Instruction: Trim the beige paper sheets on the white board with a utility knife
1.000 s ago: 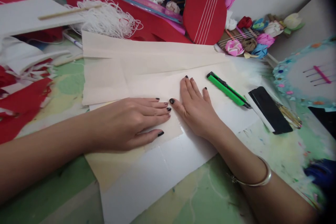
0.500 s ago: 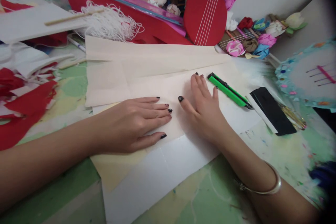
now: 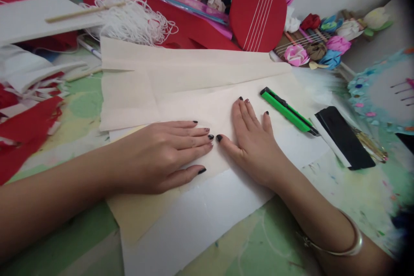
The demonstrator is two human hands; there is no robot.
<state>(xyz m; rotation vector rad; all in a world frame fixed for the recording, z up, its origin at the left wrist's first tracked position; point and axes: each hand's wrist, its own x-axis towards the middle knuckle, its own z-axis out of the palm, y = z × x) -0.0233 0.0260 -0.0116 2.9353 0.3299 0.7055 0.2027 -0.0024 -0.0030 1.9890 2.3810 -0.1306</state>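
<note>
My left hand (image 3: 161,155) lies flat, palm down, on a creased cream sheet (image 3: 129,95), its fingers pointing right. Just right of its fingertips, my right hand (image 3: 252,146) rests on the same sheet with thumb and fingers spread. Neither hand holds anything. Beneath the cream sheet are a white sheet (image 3: 181,228) and a pale yellow piece (image 3: 139,213), partly hidden by my left hand and forearm. A green and black cutter (image 3: 287,111) lies on the paper to the upper right of my right hand.
Black strips (image 3: 344,138) lie at the right, near a blue-rimmed round craft (image 3: 381,90). Behind the sheets are white string (image 3: 136,19), a red guitar-like shape (image 3: 258,8) and paper flowers (image 3: 296,54). Red scraps (image 3: 29,133) and a white board (image 3: 42,17) occupy the left.
My right hand has come down flatter onto the sheet, its thumb now closer to my left fingertips. My left hand has stayed nearly in place. The view has shifted slightly.
</note>
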